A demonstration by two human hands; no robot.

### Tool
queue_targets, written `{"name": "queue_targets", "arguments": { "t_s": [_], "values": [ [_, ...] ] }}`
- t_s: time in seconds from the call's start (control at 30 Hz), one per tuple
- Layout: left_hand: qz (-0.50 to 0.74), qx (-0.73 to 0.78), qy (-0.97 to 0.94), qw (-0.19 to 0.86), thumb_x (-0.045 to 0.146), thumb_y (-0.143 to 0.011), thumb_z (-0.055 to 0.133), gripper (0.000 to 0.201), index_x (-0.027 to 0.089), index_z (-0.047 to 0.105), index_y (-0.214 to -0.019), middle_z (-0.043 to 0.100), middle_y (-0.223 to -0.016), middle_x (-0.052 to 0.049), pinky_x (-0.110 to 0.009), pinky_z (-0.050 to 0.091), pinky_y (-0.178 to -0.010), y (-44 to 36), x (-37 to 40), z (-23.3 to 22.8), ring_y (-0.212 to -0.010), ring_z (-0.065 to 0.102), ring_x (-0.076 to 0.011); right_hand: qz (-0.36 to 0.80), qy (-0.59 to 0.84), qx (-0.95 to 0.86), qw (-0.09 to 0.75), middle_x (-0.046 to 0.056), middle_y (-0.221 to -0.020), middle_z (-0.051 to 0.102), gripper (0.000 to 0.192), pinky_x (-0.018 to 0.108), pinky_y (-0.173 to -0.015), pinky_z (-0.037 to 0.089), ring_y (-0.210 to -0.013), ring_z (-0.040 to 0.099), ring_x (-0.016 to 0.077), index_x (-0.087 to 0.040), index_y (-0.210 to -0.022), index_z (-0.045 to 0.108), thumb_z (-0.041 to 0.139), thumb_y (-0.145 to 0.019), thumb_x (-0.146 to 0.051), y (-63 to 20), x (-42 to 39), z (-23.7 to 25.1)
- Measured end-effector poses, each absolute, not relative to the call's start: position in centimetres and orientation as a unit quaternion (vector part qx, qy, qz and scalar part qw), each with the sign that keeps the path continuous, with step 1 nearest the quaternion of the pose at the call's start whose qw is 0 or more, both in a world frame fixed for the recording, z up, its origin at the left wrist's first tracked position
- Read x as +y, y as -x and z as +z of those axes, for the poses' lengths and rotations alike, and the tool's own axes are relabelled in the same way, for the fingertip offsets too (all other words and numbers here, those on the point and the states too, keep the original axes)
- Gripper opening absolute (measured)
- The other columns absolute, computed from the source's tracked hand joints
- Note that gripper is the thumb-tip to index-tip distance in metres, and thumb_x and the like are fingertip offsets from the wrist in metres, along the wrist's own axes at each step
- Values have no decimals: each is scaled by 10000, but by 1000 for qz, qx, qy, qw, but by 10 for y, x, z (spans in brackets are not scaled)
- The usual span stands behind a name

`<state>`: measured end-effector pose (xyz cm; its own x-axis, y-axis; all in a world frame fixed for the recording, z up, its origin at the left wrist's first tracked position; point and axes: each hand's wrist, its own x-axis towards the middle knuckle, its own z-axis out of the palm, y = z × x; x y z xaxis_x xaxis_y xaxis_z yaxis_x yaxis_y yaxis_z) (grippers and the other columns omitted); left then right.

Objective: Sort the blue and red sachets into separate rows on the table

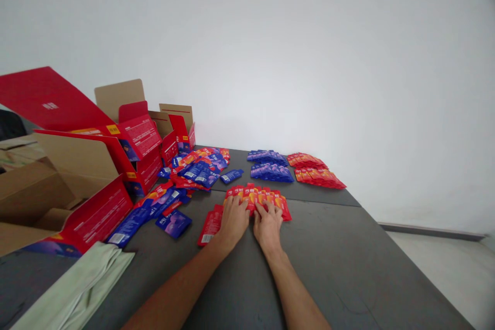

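Note:
In front of me, a fanned row of red pouches (284,206) with orange fruit prints lies overlapped on the dark table. My left hand (234,219) is closed on the left part of this row, its fingers bent over the pouches. Close beside it, my right hand (268,224) grips the middle of the row with curled fingers. The undersides of both hands and their thumbs are partly hidden. A separate red pouch (211,228), with its printed back and barcode up, lies just left of my left hand. Further left is a single blue pouch (174,223).
Mixed red and blue pouches (201,166) are heaped at the left. Open red cartons (98,211) line the left side, near a folded pale green cloth (83,281). Fanned stacks of blue pouches (271,171) and red pouches (319,177) lie toward the white wall.

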<state>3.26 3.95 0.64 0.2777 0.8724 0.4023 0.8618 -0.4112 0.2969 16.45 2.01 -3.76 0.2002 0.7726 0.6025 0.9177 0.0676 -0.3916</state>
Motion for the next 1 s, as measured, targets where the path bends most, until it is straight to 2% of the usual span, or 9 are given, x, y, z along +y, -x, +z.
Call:
{"name": "queue_targets", "arguments": {
  "t_s": [0.13, 0.27, 0.37, 0.47, 0.63, 0.77, 0.83, 0.9, 1.0],
  "values": [
    [238, 567, -788, 16, 254, -873, 504, 296, 195, 649, -1123, 572, -1236, -119, -412, 344, -1009, -21, 31, 13, -1158, 463, -274, -90, 671, -633, 375, 116, -1278, 543, 328, 430, -845, 385, -1077, 432, 308, -262, -1155, 681, 532, -868, -206, -161, 15, -28],
    [169, 634, -755, 19, 252, -836, 541, 283, 175, 640, -1089, 581, -1173, -145, -418, 372, -950, 0, 18, 19, -1129, 481, -294, -88, 645, -652, 389, 115, -1264, 547, 316, 436, -883, 391, -1084, 438, 295, -240, -1123, 690, 504, -875, -178, -152, 7, -17],
    [123, 690, -712, 29, 348, -778, 622, 384, 158, 617, -1112, 580, -1160, -157, -420, 400, -911, 16, 11, 19, -1132, 483, -322, -81, 624, -668, 397, 115, -1246, 556, 307, 433, -897, 395, -1087, 441, 285, -232, -1099, 697, 488, -883, -169, -143, 1, -12],
    [96, 714, -691, 58, 383, -733, 660, 448, 147, 612, -1111, 595, -1159, -153, -382, 427, -881, 28, 11, 18, -1108, 521, -313, -69, 611, -681, 399, 111, -1232, 564, 307, 428, -893, 403, -1091, 444, 281, -235, -1082, 701, 471, -890, -166, -138, -3, -10],
    [118, 705, -696, 61, 237, -800, 530, 236, 112, 662, -950, 675, -988, -159, -334, 439, -847, 40, 16, 22, -962, 629, -261, -49, 586, -695, 415, 103, -1192, 589, 318, 428, -908, 409, -1074, 468, 269, -232, -1049, 715, 462, -875, -148, -134, -5, -11],
    [190, 708, -677, 67, 195, -837, 437, 234, 126, 653, -892, 693, -908, -156, -330, 446, -769, 49, 19, 30, -887, 661, -253, -19, 568, -695, 441, 113, -1144, 622, 307, 435, -931, 413, -1055, 500, 264, -214, -1016, 729, 455, -886, -164, -131, -7, -7],
    [236, 699, -665, 119, 208, -820, 467, 189, 155, 648, -842, 703, -869, -128, -312, 439, -732, 53, 21, 34, -850, 662, -240, 12, 554, -695, 459, 114, -1118, 640, 295, 427, -947, 414, -1046, 522, 257, -210, -1027, 723, 455, -903, -196, -128, -10, -1],
    [301, 661, -650, 224, 198, -773, 515, 121, 174, 634, -771, 707, -800, -81, -275, 430, -673, 53, 23, 33, -774, 653, -206, 62, 544, -685, 480, 107, -1087, 658, 274, 401, -947, 421, -1025, 547, 244, -207, -1041, 709, 469, -918, -251, -125, -13, 6],
    [397, 553, -604, 415, 162, -706, 546, 72, 169, 613, -731, 682, -701, -26, -232, 413, -577, 45, 21, 28, -644, 613, -161, 185, 542, -645, 506, 69, -967, 682, 274, 328, -817, 463, -877, 590, 206, -204, -1025, 686, 491, -926, -370, -121, -18, 13]
  ]
}}
